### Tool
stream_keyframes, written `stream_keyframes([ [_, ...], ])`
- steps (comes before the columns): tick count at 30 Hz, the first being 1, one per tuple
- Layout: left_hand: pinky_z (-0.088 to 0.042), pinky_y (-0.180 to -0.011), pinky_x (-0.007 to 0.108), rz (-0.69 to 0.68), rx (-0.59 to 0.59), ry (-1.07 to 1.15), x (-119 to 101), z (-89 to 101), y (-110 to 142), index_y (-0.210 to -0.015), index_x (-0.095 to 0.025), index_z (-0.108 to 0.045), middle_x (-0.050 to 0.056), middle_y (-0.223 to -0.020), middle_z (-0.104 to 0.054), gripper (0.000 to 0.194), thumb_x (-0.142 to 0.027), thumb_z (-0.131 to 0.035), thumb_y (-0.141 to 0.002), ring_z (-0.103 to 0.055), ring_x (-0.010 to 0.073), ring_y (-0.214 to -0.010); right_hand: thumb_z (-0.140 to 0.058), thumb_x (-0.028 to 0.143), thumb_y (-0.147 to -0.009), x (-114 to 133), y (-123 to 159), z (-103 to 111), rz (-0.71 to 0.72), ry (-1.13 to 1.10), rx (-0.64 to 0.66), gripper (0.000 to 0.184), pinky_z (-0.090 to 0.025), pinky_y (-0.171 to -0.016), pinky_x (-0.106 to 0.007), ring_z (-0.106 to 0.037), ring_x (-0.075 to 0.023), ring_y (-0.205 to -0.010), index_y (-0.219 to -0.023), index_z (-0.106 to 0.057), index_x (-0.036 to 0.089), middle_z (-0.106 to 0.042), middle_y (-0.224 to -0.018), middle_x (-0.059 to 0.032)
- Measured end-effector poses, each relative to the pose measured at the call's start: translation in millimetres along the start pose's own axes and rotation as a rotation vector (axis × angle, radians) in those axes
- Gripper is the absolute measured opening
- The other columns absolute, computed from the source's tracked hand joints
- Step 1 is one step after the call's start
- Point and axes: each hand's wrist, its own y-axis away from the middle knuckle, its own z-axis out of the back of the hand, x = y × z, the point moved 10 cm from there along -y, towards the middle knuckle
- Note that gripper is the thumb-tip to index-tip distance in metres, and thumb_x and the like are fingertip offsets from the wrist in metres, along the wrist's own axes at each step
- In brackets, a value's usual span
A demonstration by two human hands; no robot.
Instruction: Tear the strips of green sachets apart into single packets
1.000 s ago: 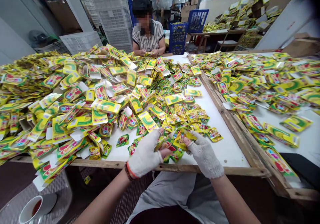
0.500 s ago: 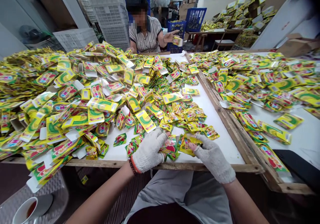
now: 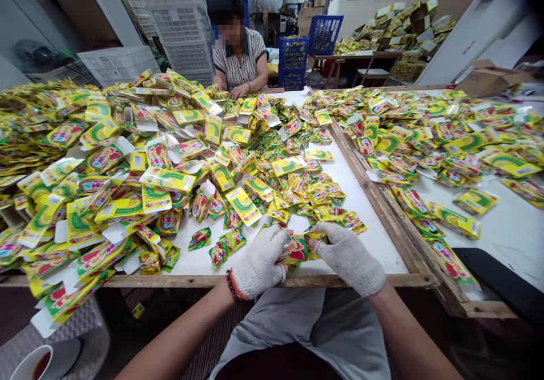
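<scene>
Both gloved hands, the left hand (image 3: 259,262) and the right hand (image 3: 349,258), pinch a small stack of sachets (image 3: 297,248) between closed fingers just above the table's (image 3: 374,238) near edge. Thick gloves could let a slick sachet slip out and drop off the wooden rim (image 3: 191,281), or mix into the loose pile (image 3: 306,190) just beyond.

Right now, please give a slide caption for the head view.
Gloved left hand and right hand hold small sachets together.
</scene>
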Motion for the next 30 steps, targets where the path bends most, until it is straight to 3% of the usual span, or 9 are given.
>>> stream_keyframes([
  [5, -0.031, -0.111, 0.045, 0.026, -0.104, -0.015, 7.6, 6.6, -0.2, -0.132, -0.015, -0.043, 0.013, -0.13, -0.044, 0.068, -0.013, -0.058, -0.065, -0.039, 0.0277, -0.125, -0.046, 0.039, -0.085, -13.9, 7.4, -15.8, -0.107, -0.26, 0.138, 0.027, -0.046, -0.055, -0.027, -0.059, -0.0159, -0.059, -0.089, -0.061, 0.016, -0.065, -0.078, -0.005],
  [9, -0.033, -0.109, 0.048, -0.009, -0.114, -0.08, 1.3, 8.5, -2.5, -0.131, -0.014, -0.044, 0.014, -0.125, -0.047, 0.065, -0.015, -0.057, -0.068, -0.04, 0.0294, -0.123, -0.057, 0.037, -0.078, -22.9, 11.3, 5.2, -0.112, -0.187, -0.089, 0.02, -0.046, -0.062, -0.027, -0.059, -0.0172, -0.069, -0.076, -0.062, 0.019, -0.065, -0.076, -0.0044],
  [11, -0.037, -0.105, 0.047, -0.024, -0.099, -0.096, -3.4, 6.5, -3.9, -0.133, -0.012, -0.042, 0.015, -0.124, -0.048, 0.066, -0.015, -0.057, -0.068, -0.041, 0.03, -0.122, -0.055, 0.033, -0.078, -17.2, 11.9, 7.1, -0.085, -0.137, -0.132, 0.019, -0.045, -0.063, -0.027, -0.058, -0.0171, -0.068, -0.067, -0.063, 0.019, -0.065, -0.071, -0.0047],
  [14, -0.038, -0.105, 0.047, -0.028, -0.099, -0.125, -6.8, 6.4, -5.2, -0.135, -0.011, -0.041, 0.015, -0.123, -0.049, 0.067, -0.014, -0.056, -0.069, -0.041, 0.0302, -0.122, -0.051, 0.032, -0.08, -15.4, 13.8, -7.3, -0.158, -0.238, 0.004, 0.023, -0.042, -0.054, -0.025, -0.056, -0.0144, -0.056, -0.074, -0.069, 0.019, -0.062, -0.061, -0.0024],
  [16, -0.034, -0.107, 0.048, -0.01, -0.117, -0.143, -5.4, 8.5, -5.4, -0.133, -0.012, -0.042, 0.015, -0.123, -0.049, 0.066, -0.013, -0.056, -0.069, -0.039, 0.0307, -0.123, -0.052, 0.036, -0.081, -19.8, 20.3, -15.0, -0.261, -0.366, 0.089, 0.03, -0.039, -0.048, -0.024, -0.054, -0.013, -0.049, -0.095, -0.071, 0.017, -0.06, -0.056, -0.0008],
  [19, -0.036, -0.106, 0.048, 0.003, -0.11, -0.13, -4.5, 6.0, -5.6, -0.132, -0.012, -0.044, 0.014, -0.121, -0.049, 0.065, -0.012, -0.055, -0.068, -0.041, 0.0304, -0.121, -0.053, 0.044, -0.084, -19.0, 32.1, -26.8, -0.327, -0.597, 0.198, 0.051, -0.034, -0.043, -0.022, -0.052, -0.0117, -0.044, -0.123, -0.059, 0.012, -0.059, -0.052, 0.0003],
  [24, -0.046, -0.093, 0.044, -0.001, -0.081, -0.056, -6.8, -3.1, -4.2, -0.132, -0.012, -0.044, 0.013, -0.115, -0.051, 0.069, -0.009, -0.055, -0.064, -0.048, 0.028, -0.109, -0.049, 0.049, -0.088, -0.1, 42.2, -49.1, -0.244, -0.799, 0.391, 0.052, -0.03, -0.041, -0.019, -0.045, -0.0087, -0.039, -0.121, -0.058, 0.009, -0.058, -0.049, 0.0005],
  [27, -0.042, -0.099, 0.044, -0.017, -0.099, -0.011, -7.3, 1.7, -2.4, -0.133, -0.015, -0.043, 0.013, -0.121, -0.049, 0.068, -0.012, -0.057, -0.066, -0.046, 0.0278, -0.115, -0.053, 0.051, -0.086, -11.7, 37.9, -35.6, -0.3, -0.776, 0.221, 0.052, -0.032, -0.041, -0.02, -0.048, -0.0097, -0.04, -0.117, -0.06, 0.009, -0.061, -0.051, -0.001],
  [30, -0.035, -0.108, 0.044, 0.012, -0.136, -0.025, -3.2, 11.2, -1.2, -0.134, -0.016, -0.042, 0.012, -0.125, -0.048, 0.068, -0.015, -0.059, -0.068, -0.041, 0.0279, -0.123, -0.058, 0.05, -0.082, -25.2, 36.1, -14.1, -0.347, -0.675, 0.023, 0.051, -0.037, -0.044, -0.022, -0.055, -0.0111, -0.047, -0.115, -0.062, 0.011, -0.07, -0.072, -0.0072],
])
